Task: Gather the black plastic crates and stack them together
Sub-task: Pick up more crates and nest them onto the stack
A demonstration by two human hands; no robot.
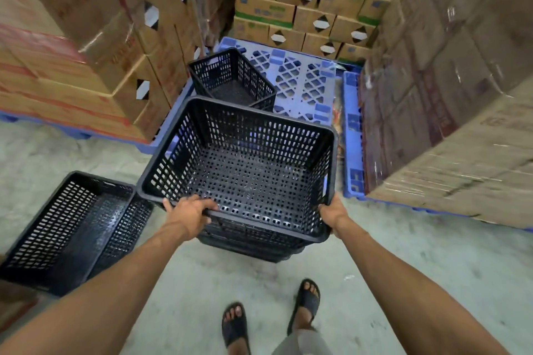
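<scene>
A large black perforated crate point(245, 170) is in front of me, nested on top of other black crates whose rims show beneath its near side. My left hand point(189, 212) grips its near rim on the left. My right hand point(333, 212) grips the near right corner. A second black crate point(72, 228) lies on the floor to the left, touching the stack's lower left corner. A third black crate point(230, 81) stands farther back on the blue pallet point(297, 81).
Shrink-wrapped stacks of cardboard boxes rise on the left point(86, 52), at the back point(311, 8) and on the right point(447, 81), forming a narrow bay. The floor is grey concrete point(403, 253). My feet in black sandals point(271, 314) stand just behind the stack.
</scene>
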